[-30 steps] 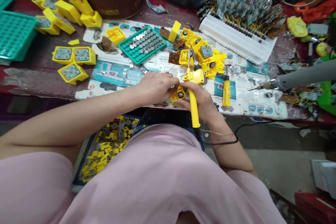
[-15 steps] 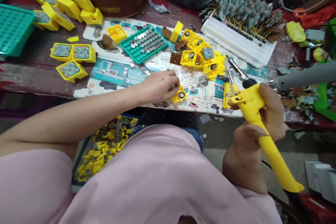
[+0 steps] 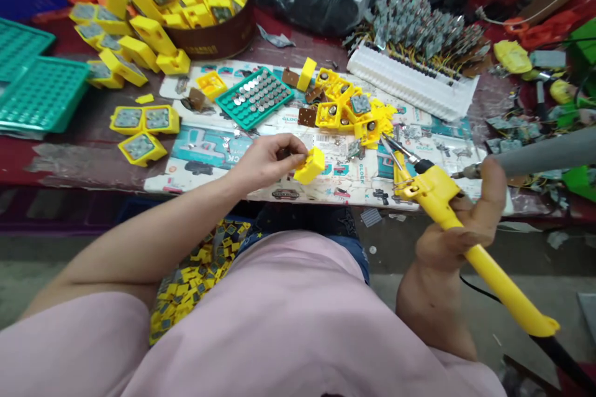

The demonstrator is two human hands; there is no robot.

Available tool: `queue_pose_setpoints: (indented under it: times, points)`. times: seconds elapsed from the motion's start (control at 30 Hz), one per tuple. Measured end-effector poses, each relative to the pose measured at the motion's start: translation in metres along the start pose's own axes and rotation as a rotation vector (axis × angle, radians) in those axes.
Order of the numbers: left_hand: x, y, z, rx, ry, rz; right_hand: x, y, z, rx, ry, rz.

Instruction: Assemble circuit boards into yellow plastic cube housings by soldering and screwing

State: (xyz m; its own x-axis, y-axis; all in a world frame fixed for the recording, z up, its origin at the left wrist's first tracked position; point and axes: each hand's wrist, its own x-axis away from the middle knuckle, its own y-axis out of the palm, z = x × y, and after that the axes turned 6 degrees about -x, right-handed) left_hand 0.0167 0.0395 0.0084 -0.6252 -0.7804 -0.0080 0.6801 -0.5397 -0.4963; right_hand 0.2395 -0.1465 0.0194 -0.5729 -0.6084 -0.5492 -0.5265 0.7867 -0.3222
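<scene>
My left hand (image 3: 272,160) pinches a small yellow plastic housing (image 3: 311,166) by its left side, just above the printed board on the bench. The housing is tilted, and its inside is hidden from me. My right hand (image 3: 465,220) is wrapped round a yellow soldering iron (image 3: 440,192), its metal tip pointing left towards a cluster of yellow housings (image 3: 342,102) with round metal cells in some of them. Left of that cluster lies a green tray (image 3: 256,99) with rows of silver button cells. A screwdriver (image 3: 399,167) with a yellow handle lies partly behind the iron.
At the back left, a brown tin (image 3: 205,43) overflows with yellow housings. A white rack (image 3: 414,84) of wired circuit boards stands at the back right. A grey tube (image 3: 549,154) juts in from the right. Green trays (image 3: 41,93) sit at far left.
My left hand has turned the yellow housing, so its round cell no longer shows, and has lifted it slightly. The soldering iron stays in my right hand, shifted a little. The camera view has moved.
</scene>
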Motion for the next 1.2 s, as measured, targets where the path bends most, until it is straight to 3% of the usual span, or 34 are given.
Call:
queue_pose_setpoints:
  times: [0.1,0.2,0.33,0.57,0.67,0.73,0.8,0.93,1.07,1.2]
  points:
    - [0.004,0.002,-0.006,0.529,-0.213,0.042,-0.002,0.006,0.004,-0.083,-0.184,0.125]
    - [0.011,0.005,-0.008,0.747,-0.308,0.052,-0.004,0.017,0.004,-0.199,-0.223,0.229]
    - [0.018,0.006,-0.008,0.763,-0.274,0.07,-0.002,0.024,0.0,-0.296,-0.174,0.337]
    - [0.016,0.008,-0.01,0.66,-0.187,0.074,0.004,0.02,0.003,-0.347,-0.167,0.294]
    - [0.012,0.0,-0.008,0.443,-0.024,0.057,0.006,0.018,0.006,-0.317,-0.148,0.276]
    - [0.007,-0.011,-0.001,0.123,0.175,-0.001,0.006,0.018,0.008,-0.301,-0.124,0.266]
    - [-0.002,-0.023,0.012,-0.268,0.343,-0.136,0.006,0.018,0.01,-0.307,-0.11,0.273]
    - [-0.021,-0.03,0.046,-0.837,0.463,-0.446,0.004,0.018,0.012,-0.288,-0.121,0.3]
    - [-0.024,-0.017,0.057,-0.957,0.585,-0.552,0.004,0.016,0.011,-0.245,-0.138,0.281]
    - [-0.009,-0.003,0.04,-1.032,0.611,-0.473,0.007,0.015,0.014,-0.253,-0.124,0.222]
